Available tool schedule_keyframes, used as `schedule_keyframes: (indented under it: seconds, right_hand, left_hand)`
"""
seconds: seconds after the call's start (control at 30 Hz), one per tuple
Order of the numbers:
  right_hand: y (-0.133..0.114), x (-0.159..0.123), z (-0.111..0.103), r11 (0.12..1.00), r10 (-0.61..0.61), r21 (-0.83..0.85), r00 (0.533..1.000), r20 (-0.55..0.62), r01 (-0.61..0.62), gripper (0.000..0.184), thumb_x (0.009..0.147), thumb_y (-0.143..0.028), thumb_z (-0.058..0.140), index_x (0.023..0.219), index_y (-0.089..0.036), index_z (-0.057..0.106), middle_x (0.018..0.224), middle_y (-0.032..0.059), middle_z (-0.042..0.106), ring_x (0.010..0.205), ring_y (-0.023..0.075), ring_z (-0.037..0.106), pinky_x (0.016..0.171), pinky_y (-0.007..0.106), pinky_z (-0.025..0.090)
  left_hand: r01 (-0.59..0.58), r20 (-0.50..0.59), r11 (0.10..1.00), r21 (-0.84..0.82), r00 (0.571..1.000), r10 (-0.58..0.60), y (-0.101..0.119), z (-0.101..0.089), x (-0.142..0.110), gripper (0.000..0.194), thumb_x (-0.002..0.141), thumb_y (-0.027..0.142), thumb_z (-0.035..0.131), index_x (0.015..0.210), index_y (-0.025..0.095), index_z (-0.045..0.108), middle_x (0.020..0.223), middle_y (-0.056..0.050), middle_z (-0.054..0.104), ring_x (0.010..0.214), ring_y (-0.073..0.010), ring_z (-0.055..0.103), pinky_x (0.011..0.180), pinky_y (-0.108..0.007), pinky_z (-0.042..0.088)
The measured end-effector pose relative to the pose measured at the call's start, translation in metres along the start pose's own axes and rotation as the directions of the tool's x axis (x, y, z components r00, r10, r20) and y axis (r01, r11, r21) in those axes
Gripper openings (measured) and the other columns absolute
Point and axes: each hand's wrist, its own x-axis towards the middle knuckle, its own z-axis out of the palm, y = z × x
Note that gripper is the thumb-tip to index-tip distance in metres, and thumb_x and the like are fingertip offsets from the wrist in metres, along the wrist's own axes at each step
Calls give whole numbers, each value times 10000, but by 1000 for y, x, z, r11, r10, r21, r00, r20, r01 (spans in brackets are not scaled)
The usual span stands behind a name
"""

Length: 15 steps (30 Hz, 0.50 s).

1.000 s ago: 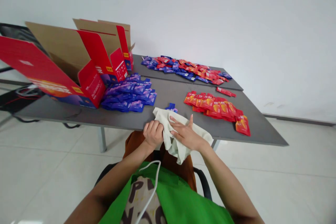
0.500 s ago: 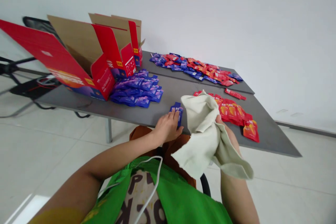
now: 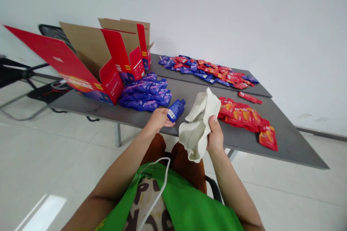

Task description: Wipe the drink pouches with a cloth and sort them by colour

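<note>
My left hand [image 3: 158, 120] grips a single blue pouch [image 3: 176, 109] by its near end, just above the front edge of the grey table [image 3: 189, 133]. My right hand [image 3: 215, 136] is closed on a crumpled cream cloth [image 3: 199, 124], held up in the air to the right of the pouch. A pile of blue pouches [image 3: 146, 93] lies left of my hands. A pile of red pouches [image 3: 245, 117] lies to the right.
An open red and cardboard box [image 3: 89, 68] stands at the table's left, a second one [image 3: 135, 45] behind it. A mixed heap of red and blue pouches [image 3: 208, 71] covers the far table. A black chair frame [image 3: 24, 79] stands at the left.
My right hand lifted the cloth off the table and bunched it. My left hand let go of the cloth, reached the lone blue pouch and picked it up.
</note>
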Motion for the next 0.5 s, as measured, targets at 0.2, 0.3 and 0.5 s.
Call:
schedule_keyframes:
  seconds: [0.2, 0.3, 0.5]
  right_hand:
    - [17, 5, 30, 597, -122, -548, 741, 660, 586, 511, 979, -511, 329, 1393, -257, 488, 1458, 25, 461, 1430, 248, 250, 1172, 506, 150]
    - [22, 11, 38, 383, 39, -607, 644, 764, 696, 538, 998, -482, 257, 1485, -265, 334, 1525, 5, 350, 1458, 215, 149, 1179, 516, 105]
    - [26, 48, 30, 191, 160, -782, 767, 621, 594, 592, 1006, -476, 155, 1479, -172, 342, 1508, 88, 371, 1448, 213, 195, 1168, 512, 150]
  left_hand:
    - [101, 152, 953, -284, 987, -59, -20, 1, 3, 176, 831, 163, 553, 980, 126, 640, 806, -104, 730, 728, -182, 697, 704, -317, 581]
    - [14, 111, 952, -305, 994, 21, -28, 1, -1, 262, 828, 137, 540, 1073, 162, 630, 929, -80, 738, 820, -166, 693, 752, -308, 577]
    - [127, 175, 971, -203, 980, -91, -21, -1, -9, 185, 890, 139, 471, 825, 88, 636, 739, -119, 716, 709, -200, 710, 768, -366, 579]
